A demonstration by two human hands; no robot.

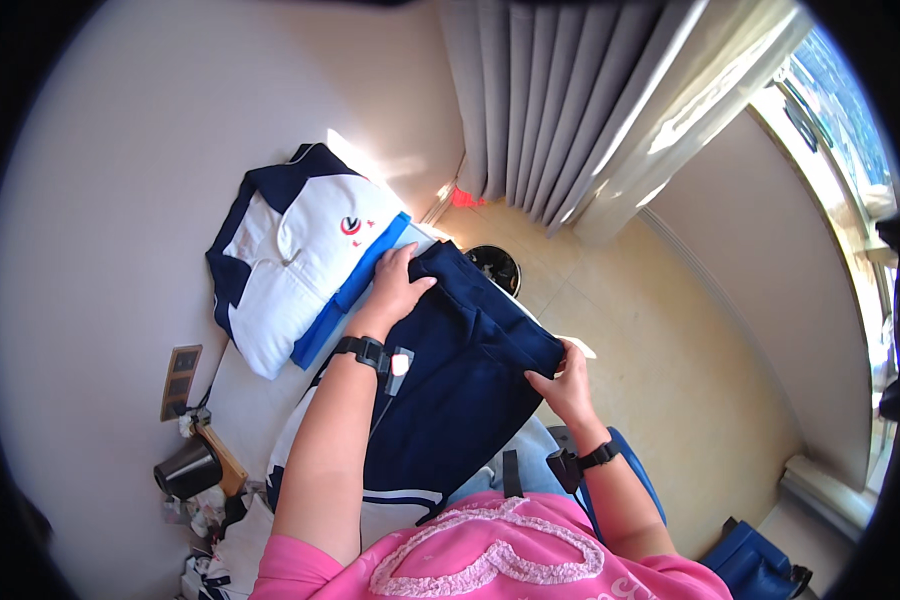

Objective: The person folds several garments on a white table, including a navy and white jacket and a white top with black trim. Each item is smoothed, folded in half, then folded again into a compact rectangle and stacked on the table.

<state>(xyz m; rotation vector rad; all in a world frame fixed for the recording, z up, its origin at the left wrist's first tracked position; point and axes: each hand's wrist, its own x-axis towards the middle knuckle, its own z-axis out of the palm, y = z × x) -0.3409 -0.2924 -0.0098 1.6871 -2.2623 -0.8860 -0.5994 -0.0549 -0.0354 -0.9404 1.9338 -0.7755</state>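
Observation:
A dark navy garment [457,375], which looks like a pair of trousers, lies spread out in front of me with its far end towards the curtain. My right hand [570,381] pinches its far right corner, thumb on top and fingers underneath. At its far left corner rests my left hand [397,285], thumb spread from the fingers and touching the cloth edge. Just left of that hand lies a folded white jacket [315,232] with a navy collar, a blue lower band and a small red and black emblem. White stripes cross the navy garment near my body.
A black bin [493,268] stands on the tiled floor [645,337] behind the table. Grey curtains [547,97] hang at the back. On the left are a wall socket panel [181,381], a dark tapered container [187,469] and piled cloth [244,544]. A blue chair [634,480] is by my right arm.

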